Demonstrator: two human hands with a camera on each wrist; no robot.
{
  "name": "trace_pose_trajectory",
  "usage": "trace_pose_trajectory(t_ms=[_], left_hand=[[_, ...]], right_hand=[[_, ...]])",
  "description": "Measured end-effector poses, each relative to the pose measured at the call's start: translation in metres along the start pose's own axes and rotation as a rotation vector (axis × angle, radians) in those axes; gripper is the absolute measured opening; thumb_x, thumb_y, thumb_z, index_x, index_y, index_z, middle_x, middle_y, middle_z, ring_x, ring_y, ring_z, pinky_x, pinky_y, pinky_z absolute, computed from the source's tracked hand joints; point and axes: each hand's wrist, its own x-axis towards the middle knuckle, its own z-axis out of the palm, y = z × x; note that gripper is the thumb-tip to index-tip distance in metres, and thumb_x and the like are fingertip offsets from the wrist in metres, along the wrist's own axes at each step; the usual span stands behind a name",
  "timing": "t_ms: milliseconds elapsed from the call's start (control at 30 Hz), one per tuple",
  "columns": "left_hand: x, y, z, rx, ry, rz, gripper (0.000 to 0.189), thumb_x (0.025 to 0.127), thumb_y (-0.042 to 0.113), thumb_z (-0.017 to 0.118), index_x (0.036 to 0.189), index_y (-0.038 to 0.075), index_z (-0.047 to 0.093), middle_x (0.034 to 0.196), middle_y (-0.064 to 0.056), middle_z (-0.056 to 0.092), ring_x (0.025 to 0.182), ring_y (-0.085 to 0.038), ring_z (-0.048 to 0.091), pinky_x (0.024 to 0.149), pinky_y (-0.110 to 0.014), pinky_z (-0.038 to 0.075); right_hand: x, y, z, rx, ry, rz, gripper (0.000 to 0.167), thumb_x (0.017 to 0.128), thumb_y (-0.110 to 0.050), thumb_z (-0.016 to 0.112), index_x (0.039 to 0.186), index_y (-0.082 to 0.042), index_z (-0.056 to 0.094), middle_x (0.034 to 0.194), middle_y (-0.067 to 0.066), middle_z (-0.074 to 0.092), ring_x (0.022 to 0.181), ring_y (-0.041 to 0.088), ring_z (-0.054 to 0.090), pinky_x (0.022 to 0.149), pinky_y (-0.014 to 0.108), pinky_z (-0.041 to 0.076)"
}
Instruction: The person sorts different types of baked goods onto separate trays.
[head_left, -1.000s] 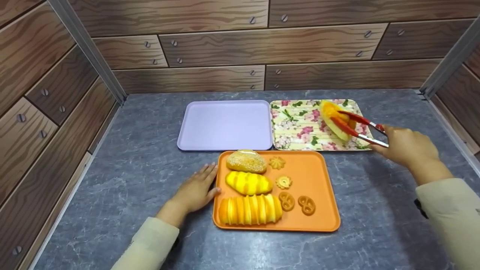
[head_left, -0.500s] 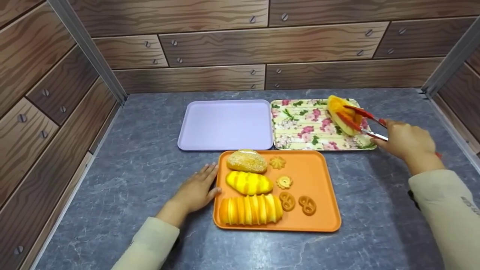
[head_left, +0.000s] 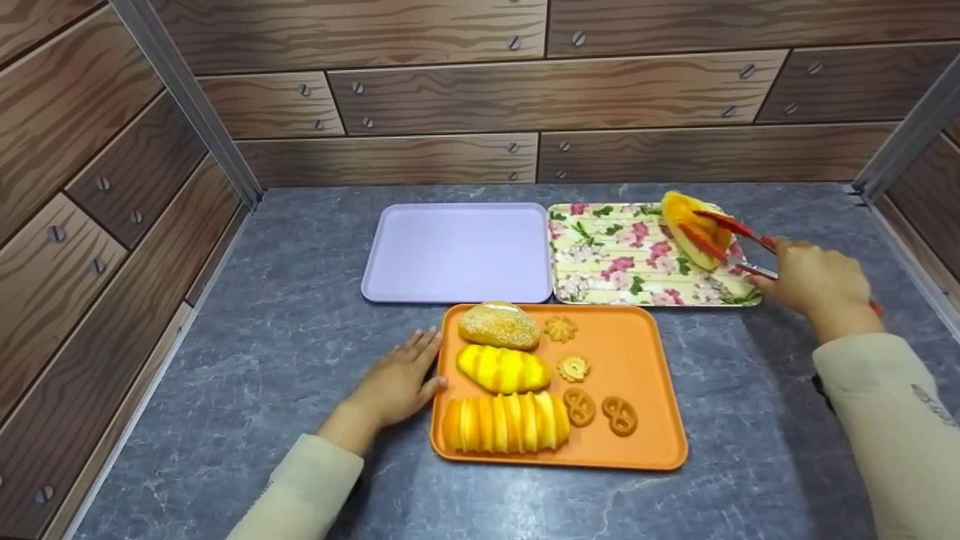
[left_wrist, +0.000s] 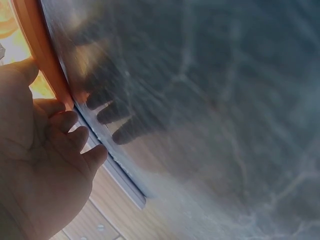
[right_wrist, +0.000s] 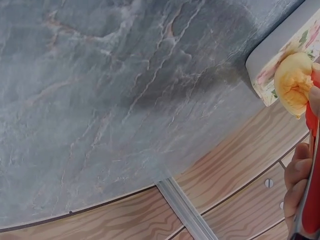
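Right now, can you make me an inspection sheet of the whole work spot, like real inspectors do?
Surface: grey marbled tabletop, with some shiny reflections.
Job's things: orange tray with a sesame bun, striped bun, ridged loaf, two small cookies and two pretzels; behind it, lilac tray and floral tray side by side; oval bread held by red-tipped tongs over the floral tray, touching or not is unclear.
Clutter: nothing seen.
Hands: left hand at the orange tray's left edge; right hand grips the tongs.
Cables: nothing seen.
Surroundings: wood-patterned panels, grey metal corner posts.
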Motion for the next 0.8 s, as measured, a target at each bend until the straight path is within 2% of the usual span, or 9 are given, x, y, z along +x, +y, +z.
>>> trace_pose_trajectory(t_ms=[300, 567, 800], left_hand=[[0.000, 0.000, 0.001, -0.003, 0.001, 0.000, 0.064, 0.100, 0.039, 0.046, 0.149, 0.002, 0.028, 0.154, -0.014, 0.026, 0.140, -0.032, 0.022, 0.110, -0.052, 0.024], [0.000, 0.001, -0.001, -0.004, -0.021, -0.027, 0.066, 0.100, 0.042, 0.044, 0.151, 0.005, 0.025, 0.155, -0.011, 0.024, 0.141, -0.029, 0.020, 0.111, -0.050, 0.022], [0.000, 0.001, 0.000, -0.001, -0.020, -0.026, 0.065, 0.100, 0.042, 0.044, 0.150, 0.004, 0.026, 0.154, -0.011, 0.024, 0.141, -0.029, 0.020, 0.111, -0.050, 0.022]], right_hand=[[0.000, 0.005, -0.006, -0.009, 0.008, -0.035, 0.092, 0.081, -0.072, 0.053, 0.120, 0.012, 0.050, 0.100, 0.040, 0.056, 0.068, 0.050, 0.055, 0.053, 0.060, 0.045], [0.002, 0.010, -0.003, 0.002, 0.030, -0.049, 0.088, 0.081, -0.069, 0.056, 0.120, 0.009, 0.050, 0.099, 0.039, 0.057, 0.069, 0.052, 0.054, 0.055, 0.063, 0.044], [0.002, 0.012, 0.002, 0.029, 0.038, -0.023, 0.100, 0.077, -0.074, 0.056, 0.126, 0.013, 0.046, 0.101, 0.040, 0.056, 0.067, 0.047, 0.055, 0.052, 0.059, 0.045]])
